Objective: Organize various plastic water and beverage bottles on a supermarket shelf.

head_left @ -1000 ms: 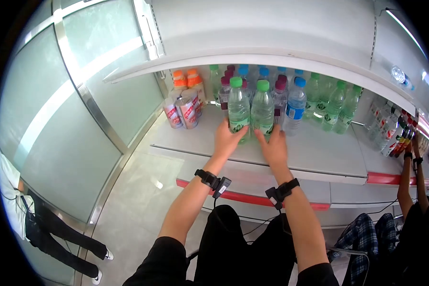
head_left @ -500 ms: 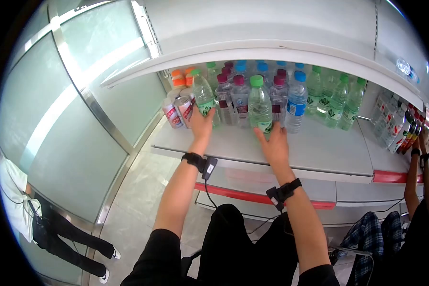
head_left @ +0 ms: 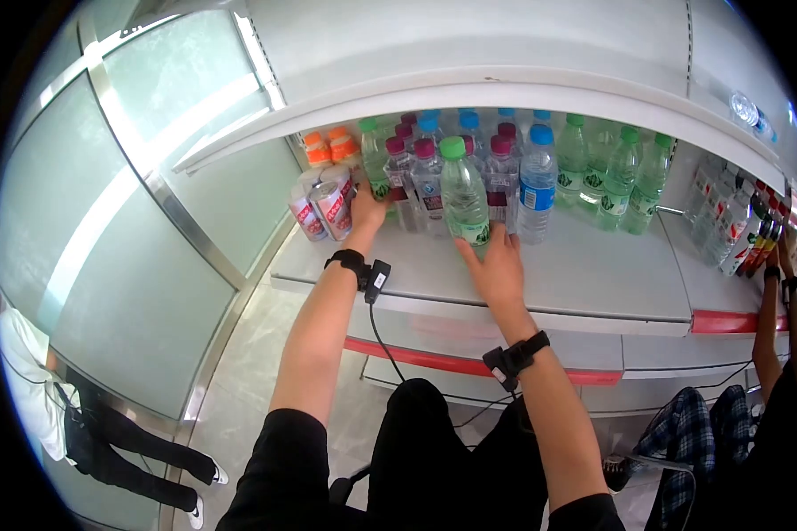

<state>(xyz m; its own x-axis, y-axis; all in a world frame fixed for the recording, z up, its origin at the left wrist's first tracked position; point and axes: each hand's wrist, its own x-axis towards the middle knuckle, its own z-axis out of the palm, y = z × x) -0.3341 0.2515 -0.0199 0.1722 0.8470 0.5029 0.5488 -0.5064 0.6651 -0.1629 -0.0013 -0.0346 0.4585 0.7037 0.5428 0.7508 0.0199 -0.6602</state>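
My left hand [head_left: 367, 209] is closed round the lower part of a green-capped bottle [head_left: 374, 161], in a gap between drink cans and maroon-capped bottles; some fingers are hidden. My right hand [head_left: 494, 258] has its thumb and fingers round the base of another green-capped bottle [head_left: 463, 190], which stands in front, tilted slightly left. Red and white cans [head_left: 334, 209] are just left of my left hand. Maroon-capped bottles [head_left: 429, 196] stand between my hands. A blue-capped bottle [head_left: 537, 188] is right of the bottle in my right hand.
An upper shelf [head_left: 505, 91] overhangs the bottles. Orange-capped bottles [head_left: 317, 149] stand behind the cans. More green-capped bottles [head_left: 622, 181] are at right. A person [head_left: 35, 380] stands at far left; another person's arms [head_left: 768, 323] reach into the shelf at far right.
My left hand has gone deeper into the shelf with its bottle, which now sits farther back. My right hand stays at the base of its bottle. The view has shifted slightly.
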